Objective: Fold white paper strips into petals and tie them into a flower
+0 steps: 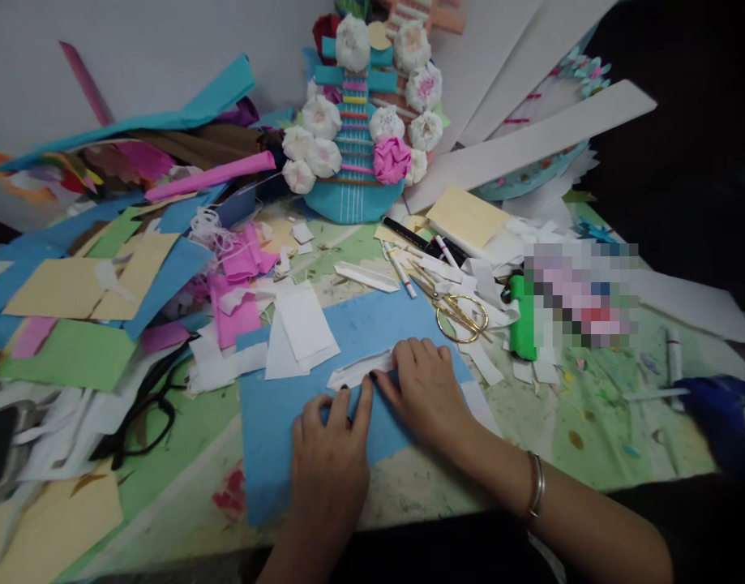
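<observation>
Head view: your right hand (426,389) lies over the right end of a narrow, folded strip of white paper (353,371), its fingers bent over the strip and its thumb at the near edge; you cannot tell from here whether they pinch the paper or only press it. Your left hand (332,442) is open, palm down, its fingers reaching forward to the strip's near edge, with the index fingertip just beside your right thumb. A silver metal bangle (536,484) circles your right wrist.

The strip lies on a flat, rectangular sheet of blue paper (268,454), which rests on a table (177,503) with a stained green-and-white surface. Overlapping white paper rectangles (302,328) lie on that sheet, beyond your left hand. Just past its far edge you have another folded white paper strip (366,276), and to the right of that, scissors with gold-coloured loop handles (460,316).

Further right, near the scissors, is a bright green roll (523,320). To your left are black-framed eyeglasses (147,405), with cut sheets of green paper (74,353) and tan paper beyond them. At the back, a blue, guitar-shaped paper piece (323,201) stands upright, flanked by round white paper flowers (320,116) and one crumpled pink paper flower (392,161).
</observation>
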A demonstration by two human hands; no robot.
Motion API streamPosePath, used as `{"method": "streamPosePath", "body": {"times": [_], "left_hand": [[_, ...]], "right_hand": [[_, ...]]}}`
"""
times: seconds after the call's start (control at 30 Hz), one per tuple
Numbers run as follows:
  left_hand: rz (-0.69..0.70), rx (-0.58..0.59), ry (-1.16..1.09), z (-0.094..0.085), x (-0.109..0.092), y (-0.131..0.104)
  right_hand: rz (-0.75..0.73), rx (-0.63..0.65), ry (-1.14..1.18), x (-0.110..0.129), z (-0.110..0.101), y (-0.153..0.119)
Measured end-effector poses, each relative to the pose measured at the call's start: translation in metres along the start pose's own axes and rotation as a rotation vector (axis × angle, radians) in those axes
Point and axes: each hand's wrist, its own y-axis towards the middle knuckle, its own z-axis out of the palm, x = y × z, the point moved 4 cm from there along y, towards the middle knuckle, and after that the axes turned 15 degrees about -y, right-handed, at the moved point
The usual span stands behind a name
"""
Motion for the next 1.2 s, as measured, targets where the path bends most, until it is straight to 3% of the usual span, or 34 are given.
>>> {"method": "streamPosePath", "body": {"times": [0.27,0.53,0.93,1.2], "left_hand": [[-0.105,0.019,0.004,-0.004,-0.002,0.000],[-0.126,0.027,0.008,-0.006,-0.005,0.001],[-0.061,-0.062,-0.019,-0.004,-0.005,-0.007],[-0.049,-0.189,-0.003,-0.015,0.003,-0.015]], "right_hand": [[0.053,0.017,-0.041,-0.006,0.002,0.001],[0.003,0.026,-0.006,-0.002,0.001,-0.001],[0.006,0.053,-0.016,0.000,0.001,-0.002],[0.018,0.084,-0.010,-0.003,0.002,0.000]]}}
